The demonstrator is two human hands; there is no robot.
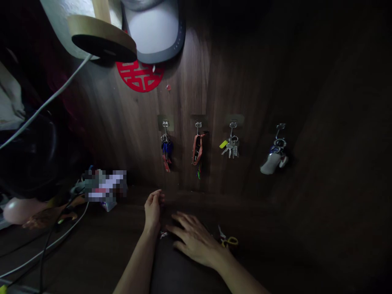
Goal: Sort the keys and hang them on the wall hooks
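My left hand (154,206) is close to the foot of the wood-grain panel, its fingers curled together; whatever may be in them is hidden. To its right, my right hand (194,239) is held low over the dark surface with the palm down and the fingers apart, and nothing shows in it. A small pale item with reddish bits (163,234) lies between the left wrist and the right fingertips, too small to name. Yellow-handled scissors (229,241) lie just right of my right hand, blades partly apart.
Key bunches (167,148) (231,148), a reddish key pouch (197,151) and keys with a grey fob (271,162) hang from wall hooks. Above are a cap (153,30), a red paper-cut (139,77) and a round lamp base (101,34). Cables (61,237) and clutter fill the left.
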